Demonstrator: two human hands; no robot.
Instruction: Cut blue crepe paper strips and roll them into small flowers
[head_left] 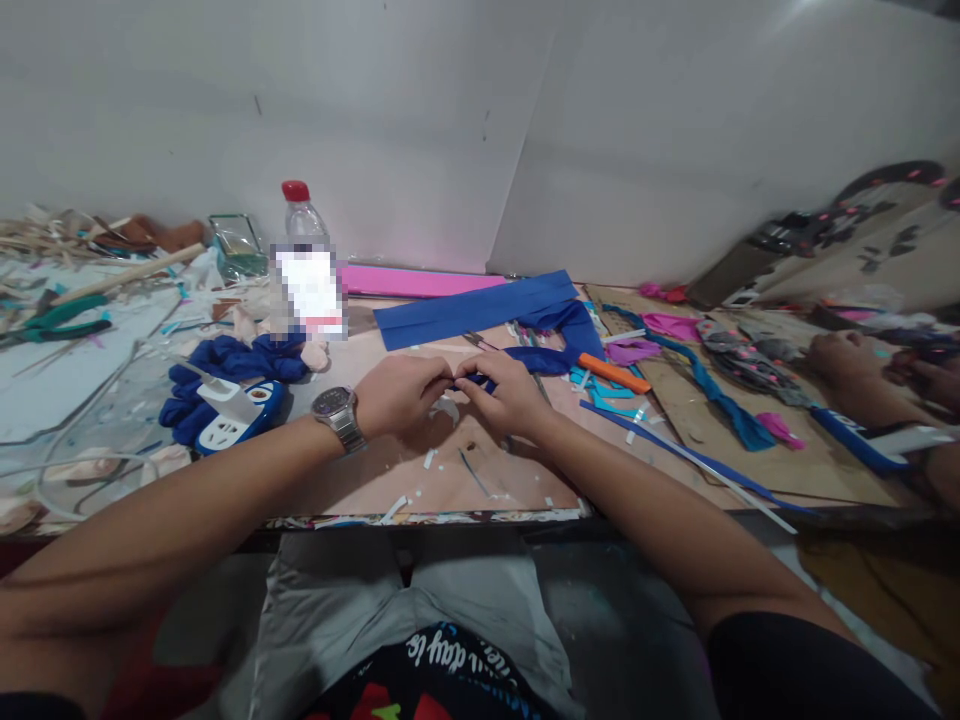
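Both hands meet over the middle of the table, pinching one end of a blue fabric strip [544, 360]. My left hand [401, 395], with a watch [337, 412] on its wrist, has thumb and forefinger pressed together on the strip's tip. My right hand [506, 395] grips the same strip just beside it, also closed. From there the strip runs right and loops back to a wide flat blue length [480, 308] behind the hands. An orange-handled cutter [613, 373] lies right of my right hand, touching the cloth. Fingertip details are partly hidden.
To the left, a blue-and-white tool [240, 415] rests against bunched blue fabric [225, 365]. Green-handled pliers [67, 322] lie farther left. A red-capped bottle [301, 215] stands behind. At right, a co-worker's hands [847, 365] work near teal fabric [720, 400] on cardboard.
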